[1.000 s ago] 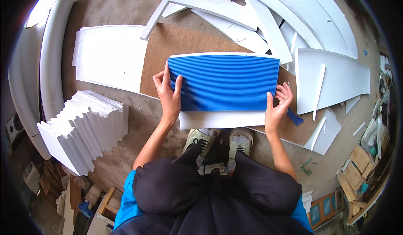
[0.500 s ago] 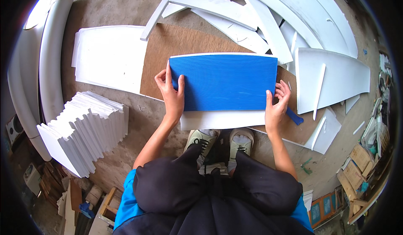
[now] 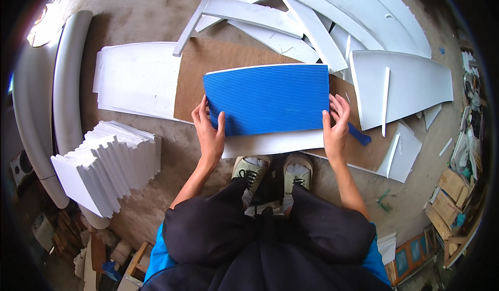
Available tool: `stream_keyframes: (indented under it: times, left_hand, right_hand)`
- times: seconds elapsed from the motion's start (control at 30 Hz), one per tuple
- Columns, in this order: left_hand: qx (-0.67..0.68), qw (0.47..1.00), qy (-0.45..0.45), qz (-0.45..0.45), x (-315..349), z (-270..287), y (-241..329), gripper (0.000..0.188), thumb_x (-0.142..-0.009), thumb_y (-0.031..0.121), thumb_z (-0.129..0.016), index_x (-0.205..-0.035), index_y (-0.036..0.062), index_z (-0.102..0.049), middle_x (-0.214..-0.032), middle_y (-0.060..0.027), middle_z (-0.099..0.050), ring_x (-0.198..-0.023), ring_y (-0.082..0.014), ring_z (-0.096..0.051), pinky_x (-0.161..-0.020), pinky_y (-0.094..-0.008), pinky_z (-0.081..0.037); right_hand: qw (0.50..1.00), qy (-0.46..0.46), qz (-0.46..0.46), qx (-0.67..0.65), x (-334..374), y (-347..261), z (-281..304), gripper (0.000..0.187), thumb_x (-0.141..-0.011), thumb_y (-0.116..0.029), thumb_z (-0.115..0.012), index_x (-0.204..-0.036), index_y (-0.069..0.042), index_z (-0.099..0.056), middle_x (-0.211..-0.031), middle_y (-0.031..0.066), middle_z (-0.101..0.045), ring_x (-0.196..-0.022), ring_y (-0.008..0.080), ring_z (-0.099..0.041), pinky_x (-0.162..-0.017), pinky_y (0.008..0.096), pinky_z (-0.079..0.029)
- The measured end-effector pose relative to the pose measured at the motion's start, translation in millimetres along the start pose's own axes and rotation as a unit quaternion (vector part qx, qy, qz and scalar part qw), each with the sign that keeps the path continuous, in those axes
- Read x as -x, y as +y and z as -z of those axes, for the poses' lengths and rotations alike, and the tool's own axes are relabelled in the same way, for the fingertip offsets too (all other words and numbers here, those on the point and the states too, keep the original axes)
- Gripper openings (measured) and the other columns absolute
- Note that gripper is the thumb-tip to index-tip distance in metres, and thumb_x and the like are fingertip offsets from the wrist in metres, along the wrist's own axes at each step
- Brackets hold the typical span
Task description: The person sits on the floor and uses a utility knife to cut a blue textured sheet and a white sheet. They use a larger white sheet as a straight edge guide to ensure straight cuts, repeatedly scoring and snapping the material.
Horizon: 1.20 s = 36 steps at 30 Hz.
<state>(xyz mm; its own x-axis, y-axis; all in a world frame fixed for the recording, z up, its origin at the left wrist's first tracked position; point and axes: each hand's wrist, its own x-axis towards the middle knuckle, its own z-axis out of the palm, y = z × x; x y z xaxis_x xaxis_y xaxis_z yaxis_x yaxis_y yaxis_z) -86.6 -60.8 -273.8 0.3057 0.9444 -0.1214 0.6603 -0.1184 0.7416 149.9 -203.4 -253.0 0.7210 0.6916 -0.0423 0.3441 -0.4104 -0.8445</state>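
Observation:
A blue ribbed sheet (image 3: 267,100) lies between my two hands over a white sheet (image 3: 270,144), whose edge shows below it and thinly along its top. My left hand (image 3: 209,135) grips the blue sheet's left edge near the lower corner, thumb in front and fingers along the side. At the right edge, my right hand (image 3: 337,130) holds it with curled fingers and an upright thumb. Close to the right hand, a blue-handled tool (image 3: 359,135) rests on a brown board (image 3: 223,57); its other end is hidden.
Tightly packed white foam pieces (image 3: 112,161) stand on the floor at left. White panels (image 3: 138,78) lie beyond them, and long offcuts (image 3: 260,18) pile up at the far side. A curved white panel (image 3: 405,88) lies at right. Wood and cartons (image 3: 447,192) line the right side.
The blue sheet has turned slightly counter-clockwise. My left hand has slid lower along its left edge, and its fingers have come off the upper corner. The whole view has shifted a little.

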Motion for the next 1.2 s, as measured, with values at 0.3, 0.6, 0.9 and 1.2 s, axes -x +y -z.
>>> stream_keyframes:
  times: [0.3,0.6,0.9,1.2]
  left_hand:
    - [0.33,0.94,-0.049,-0.076,-19.6,81.7,27.2,0.035,-0.085,0.001,-0.033,-0.111,0.0026,-0.057,-0.109,-0.0112,-0.054,-0.096,-0.0156,-0.052,-0.086,-0.0273,-0.042]
    - [0.31,0.931,0.065,-0.179,-28.8,89.5,46.8,0.022,-0.09,0.017,-0.05,-0.101,-0.0018,-0.055,-0.095,-0.0035,-0.051,-0.086,-0.0096,-0.049,-0.076,-0.0217,-0.04]
    - [0.238,0.967,-0.007,0.09,-5.8,7.3,12.7,0.038,-0.09,0.017,-0.05,-0.126,0.0067,-0.043,-0.097,-0.0072,-0.051,-0.09,-0.0117,-0.049,-0.08,-0.0245,-0.04]
    - [0.058,0.998,0.012,0.023,-35.9,1.5,-4.6,0.044,-0.088,0.016,-0.053,-0.131,0.0162,-0.042,-0.089,-0.0037,-0.037,-0.078,-0.013,-0.039,-0.071,-0.0248,-0.038]
  right_hand:
    - [0.948,-0.039,0.011,-0.317,0.4,-50.3,60.3,0.051,-0.075,0.014,-0.034,-0.123,-0.003,-0.03,-0.121,0.023,-0.049,-0.098,0.0153,-0.052,-0.081,0.0246,-0.041]
    - [0.928,-0.057,0.012,-0.368,-2.0,-88.7,90.5,0.047,-0.082,0.002,-0.053,-0.124,-0.004,-0.033,-0.109,0.0169,-0.055,-0.098,0.0155,-0.053,-0.088,0.0273,-0.04]
    - [0.978,0.021,-0.078,-0.194,-16.2,4.0,18.9,0.046,-0.079,0.001,-0.059,-0.119,-0.002,-0.037,-0.11,0.013,-0.05,-0.094,0.0136,-0.05,-0.082,0.0258,-0.044]
    - [0.989,0.068,-0.064,-0.117,-26.0,14.3,-7.6,0.034,-0.078,0.002,-0.059,-0.11,0.0,-0.047,-0.106,0.0106,-0.054,-0.088,0.016,-0.054,-0.077,0.0274,-0.045]
